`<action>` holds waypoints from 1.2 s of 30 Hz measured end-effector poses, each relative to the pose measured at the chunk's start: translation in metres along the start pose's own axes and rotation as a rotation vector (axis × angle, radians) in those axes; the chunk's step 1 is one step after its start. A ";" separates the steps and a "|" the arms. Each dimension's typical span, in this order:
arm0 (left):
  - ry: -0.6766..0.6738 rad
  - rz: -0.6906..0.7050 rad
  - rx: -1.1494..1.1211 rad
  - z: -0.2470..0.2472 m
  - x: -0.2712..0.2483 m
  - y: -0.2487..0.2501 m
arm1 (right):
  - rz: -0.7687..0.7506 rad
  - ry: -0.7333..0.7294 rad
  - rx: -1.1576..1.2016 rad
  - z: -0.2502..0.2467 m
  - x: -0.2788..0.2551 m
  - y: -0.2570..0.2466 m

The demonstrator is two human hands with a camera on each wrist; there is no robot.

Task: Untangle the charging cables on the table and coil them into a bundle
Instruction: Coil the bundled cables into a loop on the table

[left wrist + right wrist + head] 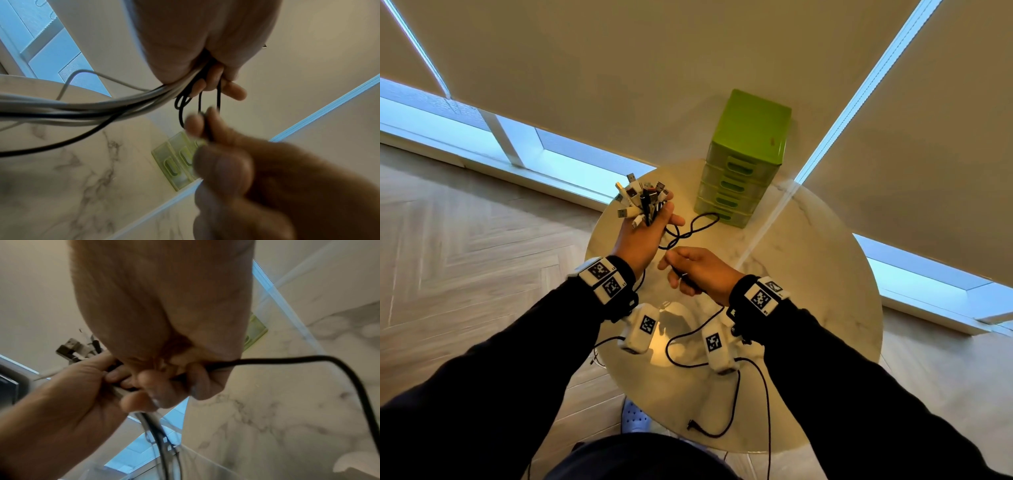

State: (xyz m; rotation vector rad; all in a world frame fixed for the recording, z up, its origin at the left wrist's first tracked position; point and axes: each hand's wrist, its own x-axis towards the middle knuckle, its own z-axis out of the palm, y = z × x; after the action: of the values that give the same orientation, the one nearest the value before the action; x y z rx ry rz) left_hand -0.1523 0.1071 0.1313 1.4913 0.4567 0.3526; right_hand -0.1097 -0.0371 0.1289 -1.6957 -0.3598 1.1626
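My left hand (643, 236) is raised over the round marble table (808, 274) and grips a bundle of charging cables (642, 200), their white, black and metal plugs fanning out above the fist. White and black strands (102, 107) trail from under that hand. My right hand (695, 270) is just to its right and lower, fingers curled round a black cable (287, 361). That cable runs on in a twisted loop (695, 226) lying on the table towards the green drawers. Another length of black cable (726, 407) trails off the near table edge.
A green plastic drawer unit (746, 157) stands at the far side of the table, close to the window blinds. Wooden floor surrounds the table. A light shoe (635, 416) shows below the near edge.
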 end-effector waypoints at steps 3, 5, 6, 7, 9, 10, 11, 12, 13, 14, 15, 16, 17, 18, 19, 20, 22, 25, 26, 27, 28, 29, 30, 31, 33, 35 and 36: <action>0.064 -0.018 -0.093 -0.004 0.004 0.007 | 0.130 0.083 -0.222 -0.018 0.003 0.015; 0.118 -0.048 -0.170 -0.011 0.009 0.012 | 0.251 0.157 -0.298 -0.039 0.002 0.033; 0.144 -0.055 -0.190 -0.017 0.011 0.014 | 0.296 0.214 -0.313 -0.050 0.002 0.042; 0.169 -0.060 -0.199 -0.021 0.013 0.016 | 0.338 0.281 -0.331 -0.059 0.000 0.048; 0.224 -0.080 -0.189 -0.030 0.016 0.019 | 0.401 0.437 -0.362 -0.079 -0.002 0.059; 0.239 -0.089 -0.194 -0.033 0.017 0.021 | 0.403 0.521 -0.359 -0.088 -0.004 0.063; 0.245 -0.090 -0.205 -0.035 0.018 0.022 | 0.391 0.599 -0.330 -0.095 -0.004 0.064; 0.248 -0.091 -0.207 -0.036 0.020 0.021 | 0.360 0.677 -0.260 -0.101 -0.004 0.066; 0.246 -0.101 -0.199 -0.034 0.019 0.022 | 0.322 0.739 -0.146 -0.102 -0.005 0.064; 0.247 -0.112 -0.172 -0.032 0.018 0.020 | 0.277 0.782 -0.049 -0.101 -0.004 0.059; 0.244 -0.114 -0.132 -0.029 0.015 0.018 | 0.229 0.798 -0.007 -0.098 -0.004 0.053; 0.217 -0.095 -0.105 -0.025 0.012 0.016 | 0.176 0.792 -0.012 -0.094 -0.003 0.045; 0.160 -0.049 -0.075 -0.019 0.009 0.013 | 0.118 0.770 -0.032 -0.087 -0.002 0.036; 0.079 0.004 -0.026 -0.014 0.004 0.011 | 0.060 0.752 -0.056 -0.081 -0.001 0.027; 0.008 0.028 0.040 -0.009 0.001 0.008 | 0.017 0.730 -0.070 -0.073 0.000 0.018; -0.035 0.029 0.096 -0.005 -0.001 0.005 | -0.018 0.701 -0.078 -0.065 0.000 0.009; -0.070 -0.004 0.122 0.003 -0.003 0.001 | -0.090 0.626 -0.113 -0.050 -0.001 -0.007; -0.148 -0.027 0.063 0.009 -0.007 0.006 | -0.174 0.481 -0.320 -0.033 0.002 -0.017; -0.166 -0.014 0.048 0.011 -0.008 0.010 | -0.201 0.449 -0.371 -0.029 0.003 -0.017; -0.162 -0.007 0.049 0.011 -0.007 0.012 | -0.221 0.432 -0.399 -0.026 0.005 -0.016; -0.133 -0.002 0.067 0.010 -0.006 0.013 | -0.239 0.426 -0.435 -0.024 0.007 -0.014; -0.081 -0.018 0.089 0.010 -0.004 0.014 | -0.253 0.417 -0.486 -0.024 0.007 -0.013; -0.027 -0.043 0.118 0.007 -0.001 0.013 | -0.262 0.392 -0.532 -0.024 0.005 -0.012; 0.028 -0.058 0.148 0.003 0.003 0.013 | -0.272 0.348 -0.566 -0.026 0.002 -0.009; 0.143 -0.067 0.198 -0.008 0.013 0.012 | -0.267 0.222 -0.609 -0.034 -0.005 0.000; 0.227 -0.083 0.138 -0.021 0.022 0.014 | -0.225 0.140 -0.645 -0.048 -0.011 0.014; 0.248 -0.086 0.098 -0.026 0.025 0.017 | -0.188 0.132 -0.682 -0.056 -0.013 0.022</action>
State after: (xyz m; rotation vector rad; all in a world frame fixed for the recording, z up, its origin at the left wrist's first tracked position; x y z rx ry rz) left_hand -0.1429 0.1426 0.1461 1.5237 0.7425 0.4543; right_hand -0.0763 -0.0877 0.1188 -2.2469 -0.8858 0.8249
